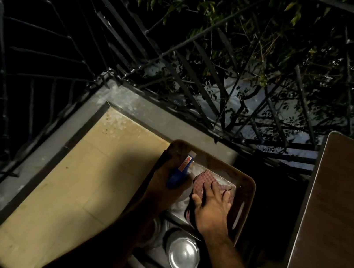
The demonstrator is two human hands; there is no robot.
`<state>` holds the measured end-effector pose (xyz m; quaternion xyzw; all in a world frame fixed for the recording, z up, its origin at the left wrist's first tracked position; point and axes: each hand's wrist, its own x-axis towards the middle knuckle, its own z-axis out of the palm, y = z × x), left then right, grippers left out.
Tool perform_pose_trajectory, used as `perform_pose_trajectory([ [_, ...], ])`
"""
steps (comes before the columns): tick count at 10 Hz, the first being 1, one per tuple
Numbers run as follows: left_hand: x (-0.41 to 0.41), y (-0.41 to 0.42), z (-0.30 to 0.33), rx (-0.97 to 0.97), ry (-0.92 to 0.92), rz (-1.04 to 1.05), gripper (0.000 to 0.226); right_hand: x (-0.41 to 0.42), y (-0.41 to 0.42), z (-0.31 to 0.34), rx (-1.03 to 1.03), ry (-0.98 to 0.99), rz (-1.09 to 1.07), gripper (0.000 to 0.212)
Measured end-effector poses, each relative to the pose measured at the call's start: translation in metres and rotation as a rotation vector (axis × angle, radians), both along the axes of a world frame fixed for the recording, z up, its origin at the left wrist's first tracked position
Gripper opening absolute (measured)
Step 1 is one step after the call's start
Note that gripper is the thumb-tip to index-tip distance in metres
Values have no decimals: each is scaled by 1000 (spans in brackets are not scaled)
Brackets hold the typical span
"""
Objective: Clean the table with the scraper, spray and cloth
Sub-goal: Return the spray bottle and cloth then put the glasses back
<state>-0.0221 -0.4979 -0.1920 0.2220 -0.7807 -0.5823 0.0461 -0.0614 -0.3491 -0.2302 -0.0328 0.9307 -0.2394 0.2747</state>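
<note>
Two hands work over a brown tray [246, 205] with a slot handle in its right wall, seen from above in dim light. Left hand [165, 178], mostly in shadow, grips a blue-handled scraper [179, 172]; its long axis runs from lower left to upper right, blue handle low in the fist, the pale end with a red-and-white label pointing up and away from the person toward the tray's far rim. Right hand [212, 205] lies flat, fingers straight and spread, pressing on a red checked cloth [207, 180] that rests inside the tray; fingertips point away from the person and slightly right, thumb out to the left. Cloth sits in the middle of the tray, just right of the scraper, apparently not touching it. Something pale and crumpled [180, 204] shows between the two hands; cannot tell what it is. Left of the tray lies a tan tiled surface [87, 166] with whitish marks near its far corner, bordered by a grey ledge [151, 111] and a dark metal railing [139, 42]. Below the tray sits a round metal lid [183, 254]. A brown tabletop [339, 229] fills the right edge, well apart from the tray. Leafy branches [266, 43] hang beyond the railing.
</note>
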Motion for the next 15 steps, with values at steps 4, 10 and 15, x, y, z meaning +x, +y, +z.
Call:
perform_pose_trajectory([
  [4, 11, -5, -8, 105, 14, -29, 47, 6, 12, 10, -145, -28, -76, 58],
  [10, 45, -26, 13, -96, 81, -85, 73, 58, 25, 74, -329, 251, -161, 52],
  [15, 124, -6, 30, -251, 99, 66, 62, 143, 35, 82, -351, 453, -268, 46],
])
